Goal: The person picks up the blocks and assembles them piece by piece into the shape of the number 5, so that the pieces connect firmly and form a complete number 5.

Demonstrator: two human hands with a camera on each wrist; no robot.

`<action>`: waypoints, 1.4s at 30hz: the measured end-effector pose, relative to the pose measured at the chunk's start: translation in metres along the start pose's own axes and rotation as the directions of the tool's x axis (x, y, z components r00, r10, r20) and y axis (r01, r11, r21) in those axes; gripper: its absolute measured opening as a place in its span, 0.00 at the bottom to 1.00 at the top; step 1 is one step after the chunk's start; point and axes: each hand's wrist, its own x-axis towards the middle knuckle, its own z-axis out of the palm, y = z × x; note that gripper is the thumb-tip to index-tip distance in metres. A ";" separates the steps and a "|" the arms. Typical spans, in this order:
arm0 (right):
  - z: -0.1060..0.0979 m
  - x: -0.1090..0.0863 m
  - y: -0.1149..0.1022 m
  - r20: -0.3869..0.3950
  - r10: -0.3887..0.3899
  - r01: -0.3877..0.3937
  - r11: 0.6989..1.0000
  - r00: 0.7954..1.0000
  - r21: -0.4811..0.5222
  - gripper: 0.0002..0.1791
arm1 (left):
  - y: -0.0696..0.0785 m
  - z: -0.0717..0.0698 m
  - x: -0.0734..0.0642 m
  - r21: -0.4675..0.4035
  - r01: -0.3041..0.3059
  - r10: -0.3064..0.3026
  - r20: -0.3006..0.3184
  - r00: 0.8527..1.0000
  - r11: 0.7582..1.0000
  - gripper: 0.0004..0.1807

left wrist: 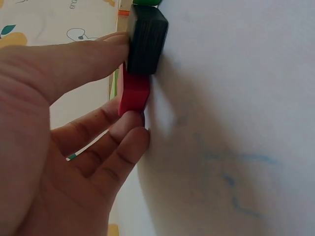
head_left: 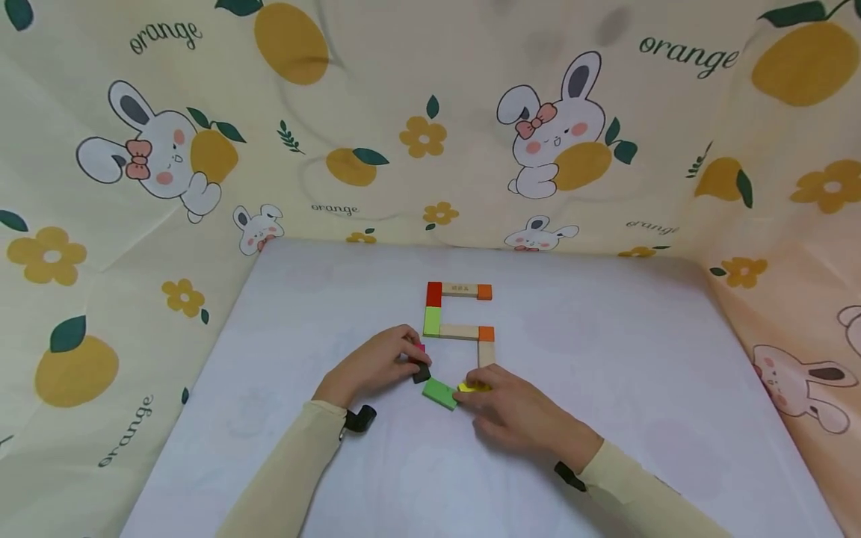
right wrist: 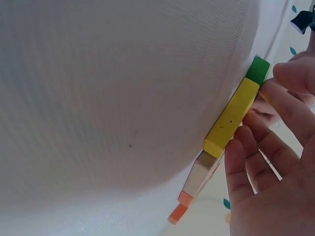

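Observation:
My left hand [head_left: 375,364] is at the left side of a block figure on the white table. Its thumb and a finger pinch a black block [left wrist: 146,42], while other fingertips touch the pinkish-red block [left wrist: 134,93] beside it. To the right of the black block lies a tilted green block [head_left: 440,394]. My right hand [head_left: 521,409] is at the figure's lower right, its fairly straight fingers resting along the side of a yellow block [right wrist: 232,118]. In the right wrist view the yellow block lies end to end with the green one; the hand partly covers it in the head view.
Further back, the figure continues with a red block [head_left: 433,294], a light green block [head_left: 432,321], plain wooden blocks [head_left: 460,332] and orange blocks [head_left: 484,292]. White table surface [head_left: 605,336] surrounds it. A patterned cloth [head_left: 430,67] hangs behind and at the sides.

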 end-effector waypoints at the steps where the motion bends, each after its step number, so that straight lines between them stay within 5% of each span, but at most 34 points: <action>1: 0.000 0.000 0.000 -0.002 0.002 -0.002 1.000 1.000 0.004 0.24 | 0.000 0.000 -0.001 0.002 -0.003 0.003 0.000 1.000 1.000 0.12; 21: -0.006 0.001 0.003 0.011 -0.006 0.006 1.000 1.000 0.009 0.24 | 0.001 0.000 -0.006 0.010 -0.046 0.045 0.001 0.999 0.999 0.10; 42: -0.008 -0.005 0.005 0.026 0.037 -0.037 0.999 0.999 0.020 0.22 | 0.012 0.001 -0.006 0.003 -0.018 0.018 0.033 0.999 1.000 0.10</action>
